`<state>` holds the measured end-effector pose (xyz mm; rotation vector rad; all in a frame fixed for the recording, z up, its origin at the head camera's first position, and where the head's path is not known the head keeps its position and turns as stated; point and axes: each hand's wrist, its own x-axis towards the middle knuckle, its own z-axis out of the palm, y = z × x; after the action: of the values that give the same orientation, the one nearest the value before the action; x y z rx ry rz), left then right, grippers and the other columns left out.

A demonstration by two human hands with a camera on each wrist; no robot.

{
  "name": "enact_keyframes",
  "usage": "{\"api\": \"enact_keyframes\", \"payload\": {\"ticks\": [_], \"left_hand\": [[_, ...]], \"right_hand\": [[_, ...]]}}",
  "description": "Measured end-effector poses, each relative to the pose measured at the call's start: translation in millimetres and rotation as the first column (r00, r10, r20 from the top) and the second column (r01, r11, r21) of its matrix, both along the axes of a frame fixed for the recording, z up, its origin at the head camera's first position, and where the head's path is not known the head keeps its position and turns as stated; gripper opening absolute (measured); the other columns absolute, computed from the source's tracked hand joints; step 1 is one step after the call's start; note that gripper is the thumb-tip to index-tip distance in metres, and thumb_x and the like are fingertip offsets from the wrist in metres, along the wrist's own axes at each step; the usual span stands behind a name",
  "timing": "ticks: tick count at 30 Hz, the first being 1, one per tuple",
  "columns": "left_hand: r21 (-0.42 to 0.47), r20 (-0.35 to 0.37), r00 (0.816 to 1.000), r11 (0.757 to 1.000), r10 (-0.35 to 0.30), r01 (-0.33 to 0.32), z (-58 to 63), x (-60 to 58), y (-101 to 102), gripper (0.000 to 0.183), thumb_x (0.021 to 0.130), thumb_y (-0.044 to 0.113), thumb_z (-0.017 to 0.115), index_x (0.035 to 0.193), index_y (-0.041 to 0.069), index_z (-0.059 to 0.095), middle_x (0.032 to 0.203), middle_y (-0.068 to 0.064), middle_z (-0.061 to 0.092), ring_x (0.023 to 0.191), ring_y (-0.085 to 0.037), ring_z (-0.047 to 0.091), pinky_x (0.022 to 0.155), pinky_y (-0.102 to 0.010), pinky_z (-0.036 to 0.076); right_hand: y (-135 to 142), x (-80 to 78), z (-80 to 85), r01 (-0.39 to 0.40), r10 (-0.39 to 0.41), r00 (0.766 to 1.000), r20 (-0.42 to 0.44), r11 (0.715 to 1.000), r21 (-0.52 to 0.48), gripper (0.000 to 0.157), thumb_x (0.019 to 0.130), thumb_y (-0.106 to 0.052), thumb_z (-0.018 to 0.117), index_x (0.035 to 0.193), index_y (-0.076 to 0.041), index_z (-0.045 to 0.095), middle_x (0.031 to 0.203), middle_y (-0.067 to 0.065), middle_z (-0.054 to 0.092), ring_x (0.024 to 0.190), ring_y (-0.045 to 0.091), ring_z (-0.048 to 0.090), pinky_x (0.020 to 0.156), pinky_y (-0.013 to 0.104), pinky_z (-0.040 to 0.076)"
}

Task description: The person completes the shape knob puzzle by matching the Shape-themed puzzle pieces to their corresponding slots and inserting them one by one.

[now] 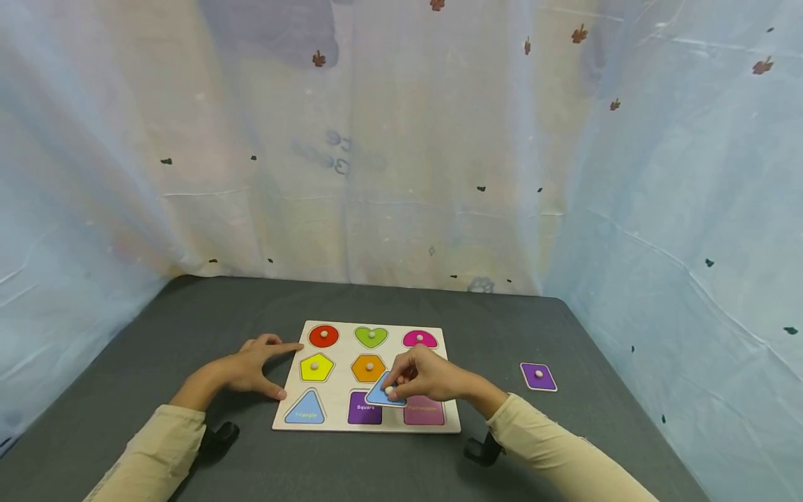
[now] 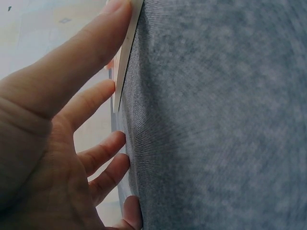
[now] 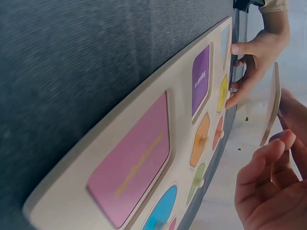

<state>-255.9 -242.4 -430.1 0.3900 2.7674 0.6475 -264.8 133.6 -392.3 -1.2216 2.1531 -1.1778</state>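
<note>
A pale wooden puzzle board (image 1: 395,422) lies on the table. My right hand (image 1: 433,376) pinches the light-blue triangle piece (image 1: 378,397) by its small knob and holds it over the board, near the purple square recess (image 1: 365,415) and the pink rectangle recess (image 1: 423,417). In the right wrist view the triangle piece (image 3: 272,110) appears almost edge-on, raised off the board. Fingers spread, my left hand (image 1: 241,369) rests at the board's left edge, thumb and index fingertip touching it. The blue triangle recess (image 1: 304,408) is bare at the near left corner.
Knobbed pieces sit in the board: red circle (image 1: 323,336), green heart (image 1: 371,338), magenta half-round (image 1: 419,339), yellow pentagon (image 1: 316,367), orange hexagon (image 1: 368,368) and a rounded blue piece (image 3: 163,206). A purple square piece (image 1: 538,377) lies on the dark table to the right. Curtains surround the table.
</note>
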Motion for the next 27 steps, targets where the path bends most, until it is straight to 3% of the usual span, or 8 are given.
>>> {"api": "enact_keyframes", "payload": {"ticks": [10,27], "left_hand": [[-0.007,0.009,1.0,1.0,0.006,-0.006,2.5,-0.2,1,0.099,0.07,0.044,0.091,0.154,0.022,0.043,0.148,-0.026,0.034,0.129,-0.049,0.035,0.1,-0.076,0.035],[-0.019,0.017,1.0,1.0,0.013,-0.013,1.4,-3.0,0,0.1,0.07,0.047,0.09,0.154,0.022,0.043,0.147,-0.026,0.034,0.128,-0.049,0.035,0.1,-0.077,0.035]], "right_hand": [[-23,2.1,5.4,0.049,-0.049,0.999,-0.009,0.998,0.049,0.015,0.087,-0.005,0.077,0.101,0.002,0.078,0.08,0.013,0.062,0.072,0.003,0.051,0.067,0.015,0.045],[-68,3.2,4.6,0.004,-0.006,0.999,0.042,0.999,0.043,0.017,0.087,-0.001,0.076,0.103,0.007,0.077,0.092,0.022,0.069,0.07,0.002,0.05,0.065,0.013,0.042]]}}
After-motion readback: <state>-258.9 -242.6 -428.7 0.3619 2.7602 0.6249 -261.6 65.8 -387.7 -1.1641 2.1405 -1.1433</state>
